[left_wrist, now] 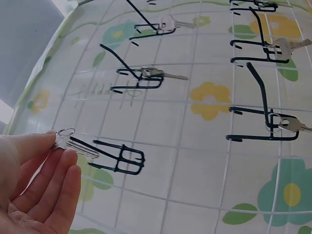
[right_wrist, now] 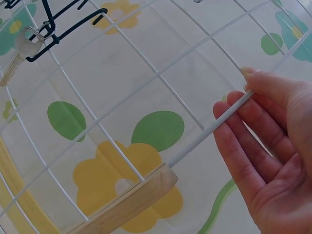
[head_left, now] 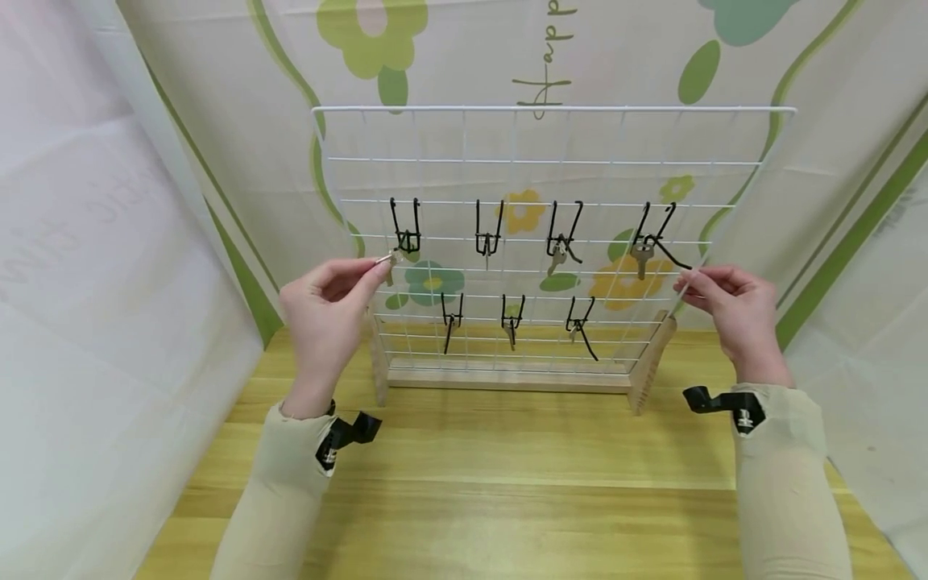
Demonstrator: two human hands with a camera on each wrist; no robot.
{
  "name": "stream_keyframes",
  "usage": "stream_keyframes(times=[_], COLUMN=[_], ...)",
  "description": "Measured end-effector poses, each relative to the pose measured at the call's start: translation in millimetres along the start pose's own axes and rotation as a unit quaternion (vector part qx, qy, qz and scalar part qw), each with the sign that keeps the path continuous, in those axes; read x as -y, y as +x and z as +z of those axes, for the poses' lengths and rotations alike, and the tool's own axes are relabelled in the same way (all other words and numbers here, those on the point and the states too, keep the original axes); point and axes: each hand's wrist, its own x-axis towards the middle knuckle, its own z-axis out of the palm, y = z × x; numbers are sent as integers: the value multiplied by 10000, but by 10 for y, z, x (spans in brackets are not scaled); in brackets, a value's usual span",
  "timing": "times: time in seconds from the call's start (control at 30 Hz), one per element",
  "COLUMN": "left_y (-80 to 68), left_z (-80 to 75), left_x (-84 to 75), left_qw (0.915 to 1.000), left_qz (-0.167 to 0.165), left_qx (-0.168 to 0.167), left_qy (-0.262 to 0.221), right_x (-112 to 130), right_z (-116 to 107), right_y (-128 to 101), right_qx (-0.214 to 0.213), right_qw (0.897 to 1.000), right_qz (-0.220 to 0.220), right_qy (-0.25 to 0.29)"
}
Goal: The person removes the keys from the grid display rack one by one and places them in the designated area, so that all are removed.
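My left hand (head_left: 326, 302) pinches a small metal key on a ring (left_wrist: 66, 132) between thumb and fingers. The ring is right at the tip of the leftmost upper black hook (head_left: 408, 240), and the key overlaps that hook's arm in the left wrist view. On the far side, my right hand (head_left: 735, 314) grips the right edge of the white wire grid (right_wrist: 233, 107), thumb on one side and fingers on the other. Other keys hang from hooks on the grid, among them a silver key (head_left: 642, 254) at the upper right and another key (left_wrist: 291, 125) in the left wrist view.
The grid stands upright in a wooden base (head_left: 507, 379) on a wood-grain table (head_left: 507, 467). Black hooks sit in two rows, with a lower hook (head_left: 511, 318) near the middle. Behind hangs a flower-printed cloth (head_left: 464, 48); white cloth (head_left: 109, 282) lines the left side.
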Motion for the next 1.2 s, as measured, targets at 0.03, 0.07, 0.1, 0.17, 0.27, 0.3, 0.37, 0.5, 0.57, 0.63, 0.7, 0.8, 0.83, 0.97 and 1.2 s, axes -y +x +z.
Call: stream_keyframes(times=[0.03,0.07,0.1,0.17,0.27,0.3,0.37,0.5,0.57,0.63,0.7,0.8,0.83,0.97,1.2], left_y=[-15,-31,-49,-96,-203,-252,-361,-625,-776,-936,-1103,-1353,-1435,-1730,-2042], left_z=[-16,-36,-55,-85,-104,-100,-72,46,133,239,359,557,624,898,1372], left_x=[-16,-32,-49,-96,-148,-150,-123,48,163,292,423,640,710,978,1217], left_qw=[10000,9999,9997,9993,9993,9995,9993,9945,9895,9826,9706,9434,9318,8877,8295], left_qz=[36,128,211,341,329,254,57,-511,-898,-1299,-1835,-2662,-2942,-3821,-4733], left_qx=[-42,-76,-113,-138,-49,34,271,830,1041,1217,1423,1784,1899,2137,2332], left_qy=[-20,-33,-51,-100,-156,-173,-233,-371,-442,-535,-630,-856,-955,-1426,-1832], right_x=[-1,-2,-3,-3,-2,-2,-1,4,5,5,5,1,-2,-3,1], right_z=[0,1,1,-2,-8,-11,-16,-17,-13,-8,-6,-11,-14,-18,-10], right_y=[-2,-3,-4,-4,-2,-3,-6,-12,-7,0,7,3,1,4,19], right_qx=[1,5,12,17,3,1,-8,18,47,70,89,63,52,73,84], right_qw=[10000,10000,10000,10000,10000,10000,10000,9999,9999,9999,9998,9999,9999,9999,9998], right_qz=[-2,-10,-19,-26,-30,-22,-4,-41,-93,-130,-134,-111,-106,-109,-134], right_qy=[13,25,33,54,60,50,71,98,98,81,76,56,45,57,89])
